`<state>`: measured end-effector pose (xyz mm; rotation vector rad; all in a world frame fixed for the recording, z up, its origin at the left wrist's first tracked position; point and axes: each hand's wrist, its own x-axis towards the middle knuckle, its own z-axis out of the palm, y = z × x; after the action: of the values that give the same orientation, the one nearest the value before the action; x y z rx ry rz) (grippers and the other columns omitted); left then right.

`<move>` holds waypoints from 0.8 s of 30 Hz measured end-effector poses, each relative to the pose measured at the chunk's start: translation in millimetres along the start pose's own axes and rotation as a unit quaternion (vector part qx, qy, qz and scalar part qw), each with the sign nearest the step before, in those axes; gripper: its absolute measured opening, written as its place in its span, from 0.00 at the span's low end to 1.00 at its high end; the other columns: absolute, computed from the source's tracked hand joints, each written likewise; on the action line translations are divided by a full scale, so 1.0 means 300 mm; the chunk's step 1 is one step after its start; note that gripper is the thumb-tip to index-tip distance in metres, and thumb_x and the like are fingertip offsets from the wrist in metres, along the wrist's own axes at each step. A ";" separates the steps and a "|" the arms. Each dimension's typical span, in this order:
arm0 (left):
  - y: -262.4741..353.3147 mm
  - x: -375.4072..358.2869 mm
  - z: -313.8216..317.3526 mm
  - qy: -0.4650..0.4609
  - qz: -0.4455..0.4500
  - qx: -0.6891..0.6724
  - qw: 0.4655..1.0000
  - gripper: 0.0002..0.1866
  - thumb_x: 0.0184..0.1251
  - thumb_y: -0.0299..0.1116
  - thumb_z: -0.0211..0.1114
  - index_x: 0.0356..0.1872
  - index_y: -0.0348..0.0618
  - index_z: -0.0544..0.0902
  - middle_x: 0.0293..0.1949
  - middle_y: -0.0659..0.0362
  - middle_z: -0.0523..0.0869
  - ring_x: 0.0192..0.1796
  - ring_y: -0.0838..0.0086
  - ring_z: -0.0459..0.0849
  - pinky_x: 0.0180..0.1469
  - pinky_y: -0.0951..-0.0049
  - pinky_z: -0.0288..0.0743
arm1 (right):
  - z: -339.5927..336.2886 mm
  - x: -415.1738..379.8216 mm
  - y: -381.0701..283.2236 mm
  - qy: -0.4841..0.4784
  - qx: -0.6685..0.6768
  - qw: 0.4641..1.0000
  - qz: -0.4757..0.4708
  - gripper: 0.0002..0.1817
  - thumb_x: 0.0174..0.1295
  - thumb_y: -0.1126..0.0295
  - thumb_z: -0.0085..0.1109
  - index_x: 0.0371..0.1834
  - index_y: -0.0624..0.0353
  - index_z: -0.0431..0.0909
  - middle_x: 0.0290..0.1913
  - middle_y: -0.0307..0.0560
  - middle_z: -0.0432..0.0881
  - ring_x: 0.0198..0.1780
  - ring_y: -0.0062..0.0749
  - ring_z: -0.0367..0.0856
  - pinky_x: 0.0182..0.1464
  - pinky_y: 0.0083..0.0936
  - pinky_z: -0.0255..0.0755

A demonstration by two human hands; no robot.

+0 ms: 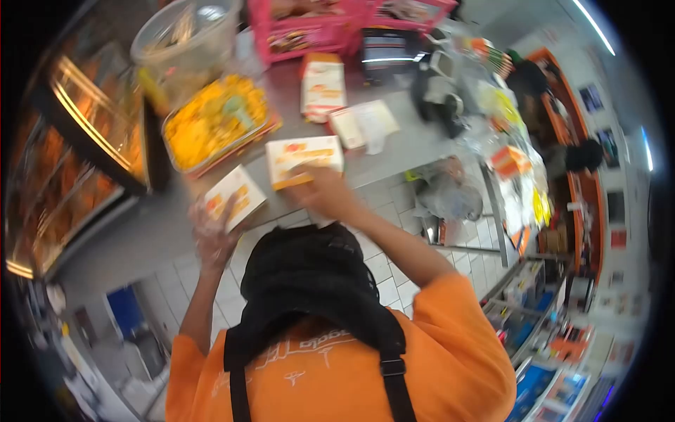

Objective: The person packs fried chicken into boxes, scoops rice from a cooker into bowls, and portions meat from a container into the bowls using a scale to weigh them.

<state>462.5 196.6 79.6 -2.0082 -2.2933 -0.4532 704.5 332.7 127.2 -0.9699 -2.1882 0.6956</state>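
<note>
A clear plastic glove covers my left hand [213, 235], whose fingers are closed round a white takeaway box [236, 197] with orange and red print, tilted at the counter's edge. My bare right hand [325, 191] is at the front of a second printed takeaway box [304, 151]; its fingers bend against the lower edge, and what they grip there is partly hidden. Just beyond my left hand sits a metal tray of yellow food [211, 119], like rice or fries, with a pale green scoop [238, 111] resting in it.
Another printed box [323, 88] and a box with a paper slip [365, 125] lie farther back on the steel counter [394, 151]. Pink crates [302, 35] and a clear tub [184, 46] stand behind. A lit glass food cabinet [84, 119] borders the left; plastic bags [503, 116] crowd the right.
</note>
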 end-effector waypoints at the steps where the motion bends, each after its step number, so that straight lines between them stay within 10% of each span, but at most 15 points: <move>1: -0.008 -0.003 -0.004 -0.008 -0.026 0.009 1.000 0.36 0.54 0.57 0.71 0.67 0.74 0.74 0.68 0.40 0.64 0.70 0.41 0.60 0.70 0.49 0.61 | -0.160 -0.008 -0.016 -0.040 0.025 0.996 0.082 0.18 0.59 0.59 0.64 0.47 0.59 0.80 0.31 0.52 0.86 0.38 0.38 0.87 0.42 0.35 0.78; 4: -0.007 0.007 -0.023 -0.062 -0.043 0.014 0.997 0.36 0.56 0.63 0.65 0.69 0.81 0.69 0.74 0.43 0.57 0.73 0.40 0.55 0.71 0.43 0.56 | -0.236 -0.109 0.172 0.037 0.096 0.911 0.400 0.33 0.65 0.41 0.56 0.52 0.65 0.77 0.38 0.53 0.84 0.41 0.35 0.84 0.41 0.33 0.77; 7: 0.004 0.045 -0.038 -0.113 -0.033 0.063 0.991 0.37 0.56 0.68 0.62 0.70 0.87 0.65 0.78 0.47 0.50 0.75 0.39 0.50 0.71 0.34 0.50 | -0.121 -0.129 0.286 0.040 0.236 0.861 0.448 0.40 0.66 0.37 0.50 0.54 0.73 0.73 0.47 0.62 0.81 0.49 0.40 0.83 0.45 0.33 0.77; 13: 0.080 0.238 -0.069 -0.077 0.082 0.048 0.993 0.45 0.53 0.64 0.66 0.75 0.75 0.61 0.78 0.47 0.50 0.76 0.41 0.51 0.71 0.36 0.52 | -0.013 -0.060 0.388 -0.017 0.110 0.893 0.437 0.55 0.48 0.35 0.67 0.63 0.80 0.67 0.58 0.72 0.77 0.58 0.47 0.80 0.59 0.32 0.72; 16: 0.281 0.396 -0.037 -0.107 0.183 -0.117 0.970 0.49 0.52 0.59 0.68 0.77 0.69 0.57 0.76 0.40 0.52 0.72 0.40 0.60 0.70 0.48 0.61 | 0.014 -0.104 0.415 0.002 0.213 0.875 0.435 0.47 0.51 0.39 0.68 0.59 0.75 0.74 0.54 0.66 0.81 0.54 0.46 0.82 0.56 0.32 0.72; 18: 0.335 0.472 0.059 -0.277 0.214 0.046 0.936 0.50 0.51 0.54 0.69 0.77 0.70 0.54 0.73 0.32 0.54 0.67 0.37 0.68 0.66 0.56 0.68 | -0.008 -0.094 0.392 -0.011 0.253 0.862 0.439 0.43 0.52 0.40 0.67 0.57 0.72 0.76 0.52 0.63 0.82 0.52 0.46 0.82 0.55 0.32 0.73; 24: 0.430 0.305 0.181 -0.179 0.217 -0.139 0.950 0.49 0.54 0.40 0.67 0.77 0.73 0.52 0.69 0.23 0.54 0.65 0.30 0.67 0.65 0.48 0.69 | -0.037 -0.308 0.395 0.075 0.130 0.907 0.392 0.36 0.59 0.43 0.64 0.55 0.67 0.79 0.47 0.58 0.84 0.48 0.41 0.83 0.51 0.33 0.74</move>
<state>582.9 312.5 72.4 -2.8487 -1.9339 -0.4216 813.9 332.3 23.5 -1.7004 -1.4681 1.1857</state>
